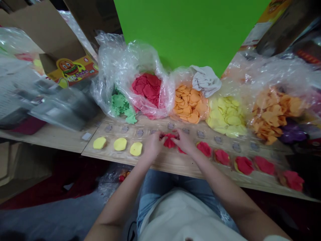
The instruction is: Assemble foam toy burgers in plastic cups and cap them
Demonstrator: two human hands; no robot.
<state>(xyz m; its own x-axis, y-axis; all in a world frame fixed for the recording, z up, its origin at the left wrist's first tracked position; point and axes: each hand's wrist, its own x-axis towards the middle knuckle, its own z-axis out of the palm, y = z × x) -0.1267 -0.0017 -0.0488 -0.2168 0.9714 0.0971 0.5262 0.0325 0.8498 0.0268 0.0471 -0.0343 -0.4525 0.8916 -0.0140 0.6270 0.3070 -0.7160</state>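
Note:
Both my hands meet over the wooden board (160,160) at its middle. My left hand (152,147) and my right hand (184,142) pinch a red felt piece (170,140) between their fingertips. To the left on the board lie three yellow felt discs (120,144). To the right runs a row of several red felt pieces (244,164), each lying over a yellow disc. A row of small grey pieces (140,133) lines the board's far edge.
Behind the board stand open plastic bags of felt: green (121,105), red (147,88), orange (189,103), yellow (227,115), orange (276,112). A crumpled white cloth (205,80), a burger-printed carton (69,68) and grey plastic packs (57,103) sit around.

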